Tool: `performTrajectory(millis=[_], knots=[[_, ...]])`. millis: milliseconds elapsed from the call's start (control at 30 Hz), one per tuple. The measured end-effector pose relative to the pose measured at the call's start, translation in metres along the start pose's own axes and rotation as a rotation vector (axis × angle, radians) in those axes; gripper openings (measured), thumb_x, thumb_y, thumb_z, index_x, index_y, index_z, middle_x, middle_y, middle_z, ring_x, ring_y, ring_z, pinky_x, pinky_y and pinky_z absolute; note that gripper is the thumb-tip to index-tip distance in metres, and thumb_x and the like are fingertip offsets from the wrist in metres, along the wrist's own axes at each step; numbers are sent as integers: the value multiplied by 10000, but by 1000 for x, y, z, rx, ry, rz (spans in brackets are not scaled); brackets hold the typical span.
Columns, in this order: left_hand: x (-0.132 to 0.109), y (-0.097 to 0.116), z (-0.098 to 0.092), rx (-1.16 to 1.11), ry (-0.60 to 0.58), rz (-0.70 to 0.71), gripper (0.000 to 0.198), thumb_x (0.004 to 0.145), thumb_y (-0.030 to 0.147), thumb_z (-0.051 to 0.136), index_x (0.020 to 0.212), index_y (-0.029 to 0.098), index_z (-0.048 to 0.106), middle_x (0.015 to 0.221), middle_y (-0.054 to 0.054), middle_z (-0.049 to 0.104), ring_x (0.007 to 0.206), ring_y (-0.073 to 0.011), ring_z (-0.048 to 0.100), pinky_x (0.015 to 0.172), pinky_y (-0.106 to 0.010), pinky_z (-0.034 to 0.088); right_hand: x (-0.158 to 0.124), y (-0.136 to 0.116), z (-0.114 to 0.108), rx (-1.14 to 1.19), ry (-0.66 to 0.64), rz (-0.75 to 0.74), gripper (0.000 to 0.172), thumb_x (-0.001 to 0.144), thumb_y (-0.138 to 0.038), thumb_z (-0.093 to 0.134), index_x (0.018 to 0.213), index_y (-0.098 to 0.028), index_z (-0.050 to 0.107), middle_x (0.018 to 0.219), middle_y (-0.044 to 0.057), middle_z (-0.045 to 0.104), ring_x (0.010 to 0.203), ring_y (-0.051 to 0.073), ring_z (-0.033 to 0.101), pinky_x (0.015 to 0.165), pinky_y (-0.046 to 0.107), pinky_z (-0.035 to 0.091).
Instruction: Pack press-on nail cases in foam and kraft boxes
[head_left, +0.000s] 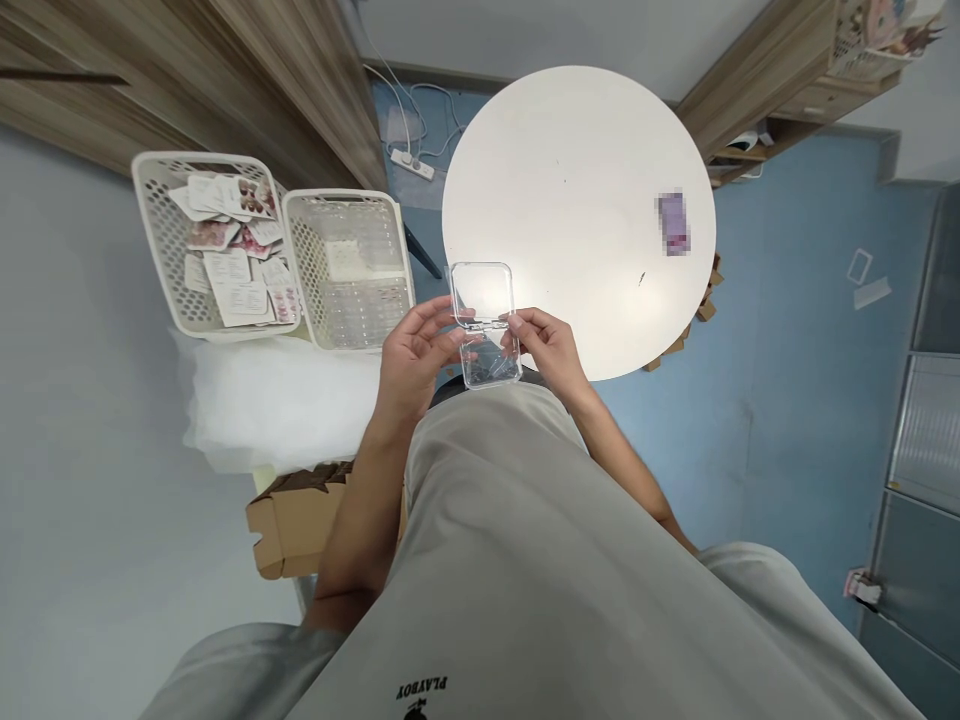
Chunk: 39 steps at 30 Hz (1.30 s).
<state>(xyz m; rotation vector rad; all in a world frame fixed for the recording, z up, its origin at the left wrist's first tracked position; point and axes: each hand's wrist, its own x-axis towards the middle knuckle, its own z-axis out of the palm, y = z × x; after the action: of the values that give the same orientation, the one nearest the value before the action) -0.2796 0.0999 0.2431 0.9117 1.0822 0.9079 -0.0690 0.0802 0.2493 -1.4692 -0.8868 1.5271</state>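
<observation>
Between my two hands is a clear plastic hinged case (491, 358), its lid folded open away from me. My left hand (414, 355) grips its left side near the hinge, with some fingers showing through the clear plastic. On the opposite side, my right hand (547, 348) pinches the hinge end between thumb and fingers. The case is held over the near edge of a round white table (577, 200), close to my shirt. Nothing can be made out inside the case for certain, because of reflections.
Left of the table stand a white basket (161, 240) of printed cards or packets and another basket (296, 270) of clear plastic cases. White wrapping material (285, 400) and a cardboard box (300, 525) lie nearer me. A blurred purple item (674, 222) rests on the table.
</observation>
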Motion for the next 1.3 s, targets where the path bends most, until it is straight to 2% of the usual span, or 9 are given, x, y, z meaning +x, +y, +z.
performTrajectory(millis=[267,500,633,833,933,1000,1100,1233,1300], knots=[[-2,-2,7,20,-12,-3,613,884,579,890,1372,266,691,1303,-108,785,1087,-276,809,850,-394,700,6,10,-1,10,-29,31,634,897,-838,761,1099,-238,777,879,12,769,769,168,722,745,314,621],[7,-22,22,16,-37,-60,534,879,524,899,1298,236,736,1338,-117,782,1073,-249,778,897,-399,680,17,35,-7,37,-41,111,611,911,-821,753,1116,-246,788,914,16,784,845,172,743,792,300,610],[25,-58,19,15,6,-161,515,897,505,859,1313,227,737,1374,-124,780,1197,-277,755,924,-379,660,39,72,-20,54,31,194,532,879,-739,835,1060,-240,798,943,26,805,901,185,747,848,308,585],[74,-134,17,-125,53,-484,426,929,425,826,1260,178,722,1367,-172,776,1207,-280,764,1069,-422,604,91,139,-41,31,153,416,309,882,-483,891,878,-198,772,872,28,787,728,122,625,749,267,516],[94,-155,21,-108,90,-550,498,925,354,831,1364,166,688,1445,-190,740,1272,-285,741,1138,-431,567,119,158,-48,-3,217,502,258,883,-398,894,847,-191,744,851,37,782,719,125,612,751,274,519],[99,-158,22,-96,124,-552,554,932,338,819,1433,163,660,1532,-201,693,1314,-289,723,1163,-433,554,137,167,-53,-38,270,496,225,903,-349,858,821,-184,729,831,34,767,739,130,614,768,279,520],[92,-152,14,-99,128,-509,560,950,365,802,1452,164,658,1596,-204,653,1334,-297,719,1185,-445,544,160,176,-60,-111,343,452,207,919,-325,798,793,-183,715,818,29,751,787,146,631,806,295,525],[63,-137,-12,-106,133,-486,512,934,423,822,1375,191,705,1495,-178,733,1292,-304,747,1186,-479,551,174,182,-69,-240,352,409,192,938,-348,726,841,-182,727,913,66,786,890,186,681,878,324,544],[47,-131,-31,-124,202,-466,486,916,435,833,1331,207,723,1454,-163,757,1261,-296,763,1171,-480,566,175,181,-73,-317,335,394,187,944,-355,699,876,-183,732,1001,91,808,967,210,707,918,338,554]])
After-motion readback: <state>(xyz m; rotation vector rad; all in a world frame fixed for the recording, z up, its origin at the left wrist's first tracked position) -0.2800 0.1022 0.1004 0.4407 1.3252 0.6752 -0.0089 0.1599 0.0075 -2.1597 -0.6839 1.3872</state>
